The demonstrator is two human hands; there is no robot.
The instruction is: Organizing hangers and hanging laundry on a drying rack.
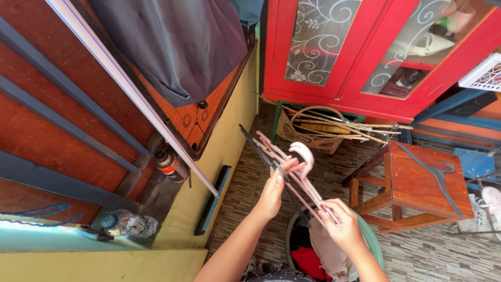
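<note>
My left hand [274, 190] grips a bundle of plastic clothes hangers [292, 164], pink ones with a dark one among them, near their hooks. My right hand [342, 224] pinches the lower ends of the same pink hangers. Both hands hold the bundle tilted above a green basin [373, 240] that holds red and pale clothes.
A wooden stool [425, 180] with a dark hanger [436, 177] on it stands at the right. A red glass-door cabinet [365, 57] is behind, with a cardboard box of sticks [313, 133] under it. A spray can [169, 164] and plastic bottle [125, 224] sit at the left by a dark cloth [177, 47].
</note>
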